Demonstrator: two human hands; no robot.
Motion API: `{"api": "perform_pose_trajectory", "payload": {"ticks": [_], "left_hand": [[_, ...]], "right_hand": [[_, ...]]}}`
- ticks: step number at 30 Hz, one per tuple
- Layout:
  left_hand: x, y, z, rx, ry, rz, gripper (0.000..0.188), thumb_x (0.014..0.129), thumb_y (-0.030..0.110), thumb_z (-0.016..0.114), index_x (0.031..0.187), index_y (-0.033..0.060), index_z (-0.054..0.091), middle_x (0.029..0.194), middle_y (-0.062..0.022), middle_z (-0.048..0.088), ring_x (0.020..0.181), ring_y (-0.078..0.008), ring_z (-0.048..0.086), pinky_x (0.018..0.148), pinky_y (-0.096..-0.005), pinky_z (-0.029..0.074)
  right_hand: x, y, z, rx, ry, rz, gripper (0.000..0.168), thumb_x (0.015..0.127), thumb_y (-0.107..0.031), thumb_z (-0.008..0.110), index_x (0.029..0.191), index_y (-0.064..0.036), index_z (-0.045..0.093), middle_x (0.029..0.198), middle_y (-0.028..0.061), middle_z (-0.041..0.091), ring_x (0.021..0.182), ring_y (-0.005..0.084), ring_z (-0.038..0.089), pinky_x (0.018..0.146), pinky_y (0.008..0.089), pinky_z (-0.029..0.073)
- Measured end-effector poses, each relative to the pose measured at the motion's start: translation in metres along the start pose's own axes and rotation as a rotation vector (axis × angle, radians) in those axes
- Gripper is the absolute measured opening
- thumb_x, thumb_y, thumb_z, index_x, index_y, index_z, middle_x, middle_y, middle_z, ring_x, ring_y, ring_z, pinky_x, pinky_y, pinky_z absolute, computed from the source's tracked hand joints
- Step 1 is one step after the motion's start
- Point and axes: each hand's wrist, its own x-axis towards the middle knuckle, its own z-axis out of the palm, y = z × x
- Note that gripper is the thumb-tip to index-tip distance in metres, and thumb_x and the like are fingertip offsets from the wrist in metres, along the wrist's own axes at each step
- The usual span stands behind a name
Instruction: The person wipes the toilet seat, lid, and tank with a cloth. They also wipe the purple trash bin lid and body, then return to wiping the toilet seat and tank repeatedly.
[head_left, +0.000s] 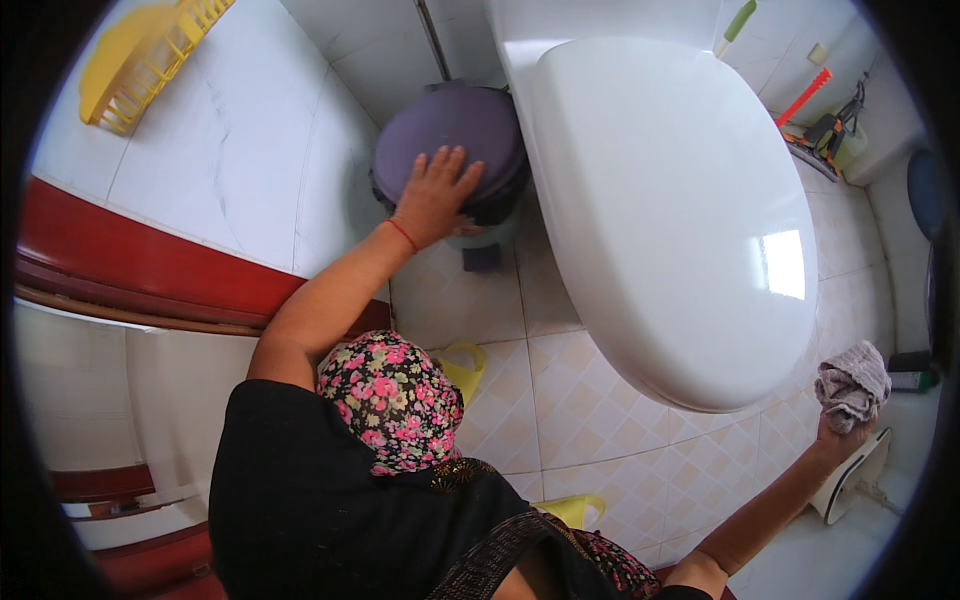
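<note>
My left hand (439, 196) lies palm down with fingers spread at the near edge of a purple lid (435, 139). The lid tops a trash bin whose dark liner (499, 204) shows below its rim; a dark pedal (481, 259) sticks out at the base. At the far right, my right hand (846, 433) is closed around a crumpled grey cloth (853, 381), held away from the toilet. Between my hands stands the white toilet, its glossy seat lid (667, 217) down.
A yellow plastic basket (146, 71) hangs at the upper left wall. Red door trim (150, 244) borders my left arm. A red-handled tool (804, 97) and a squeegee (814, 159) stand in the far right corner. My yellow slippers (463, 371) rest on the tiled floor (600, 450).
</note>
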Motion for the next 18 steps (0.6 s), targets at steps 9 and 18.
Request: {"api": "perform_pose_trajectory", "payload": {"ticks": [9,18], "left_hand": [[0.003,-0.072,-0.024,-0.102,-0.122,-0.257,0.093,0.069,0.043,0.075,0.144,0.0134,0.03,0.147,-0.02,0.029,0.137,-0.0366,0.026,0.109,-0.0545,0.02],[0.052,-0.003,-0.198,-0.731,0.644,0.121,0.061,0.089,0.037,0.061,0.131,-0.0024,0.043,0.14,-0.0229,0.04,0.128,-0.0358,0.041,0.106,-0.0432,0.032]], "right_hand": [[-0.02,-0.019,0.016,0.037,-0.451,-0.076,0.047,0.09,-0.034,0.052,0.129,-0.008,0.052,0.133,0.0134,0.05,0.122,0.0325,0.048,0.103,0.0478,0.039],[-0.204,0.012,0.205,-0.673,-0.872,-0.439,0.076,0.08,-0.048,0.067,0.135,-0.002,0.043,0.128,0.0197,0.051,0.113,0.0342,0.055,0.093,0.0488,0.048]]}}
